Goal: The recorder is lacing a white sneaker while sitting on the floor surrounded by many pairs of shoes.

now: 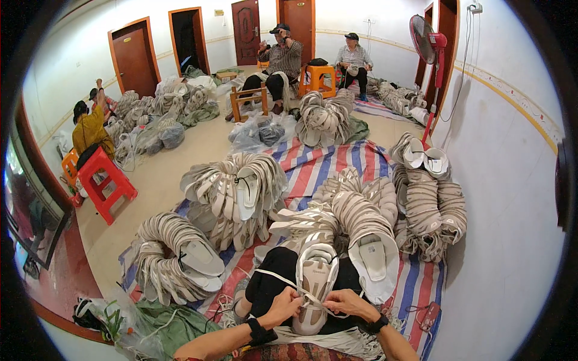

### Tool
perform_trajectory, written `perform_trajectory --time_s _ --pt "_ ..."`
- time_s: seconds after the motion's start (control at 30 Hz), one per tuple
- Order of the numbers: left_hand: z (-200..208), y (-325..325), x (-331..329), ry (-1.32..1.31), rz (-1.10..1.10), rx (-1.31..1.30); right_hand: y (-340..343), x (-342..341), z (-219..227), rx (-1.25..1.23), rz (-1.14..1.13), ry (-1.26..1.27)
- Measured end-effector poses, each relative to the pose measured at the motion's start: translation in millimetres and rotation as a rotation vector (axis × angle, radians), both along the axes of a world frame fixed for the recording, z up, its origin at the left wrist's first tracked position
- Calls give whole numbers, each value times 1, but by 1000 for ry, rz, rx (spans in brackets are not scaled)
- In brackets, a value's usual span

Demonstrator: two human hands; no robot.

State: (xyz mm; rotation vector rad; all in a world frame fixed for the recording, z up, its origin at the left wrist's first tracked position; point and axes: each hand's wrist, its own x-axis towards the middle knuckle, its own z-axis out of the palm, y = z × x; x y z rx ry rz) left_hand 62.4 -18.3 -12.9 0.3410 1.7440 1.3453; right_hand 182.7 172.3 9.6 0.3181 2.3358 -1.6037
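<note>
A beige-and-white shoe with a rounded toe is held between two knees clothed in black trousers, its toe pointed toward the wearer's body and its opening turned away. Over its front, a thin white lace is pinched by the left hand, thumb and forefinger pressed together on it; another stretch of the same lace is gripped by the fingertips of the right hand, just beside the shoe's other edge. A black band is worn on each wrist. The knees are flanked by curved bundles of nested beige-and-white shoe uppers, one on the left and one on the right, both set on a red, white and blue striped sheet. Farther off, a red plastic stool is seen.
</note>
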Motion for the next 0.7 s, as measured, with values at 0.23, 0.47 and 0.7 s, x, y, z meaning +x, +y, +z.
perform_trajectory --time_s 0.23,0.47,0.7 --pt "1 -1 5 243 13 -8 -4 2 -5 27 -3 43" --pt "17 8 -12 -253 70 -49 6 -12 0 -151 -70 91" --pt "23 10 -10 -450 156 -33 5 -9 -3 -350 -162 16"
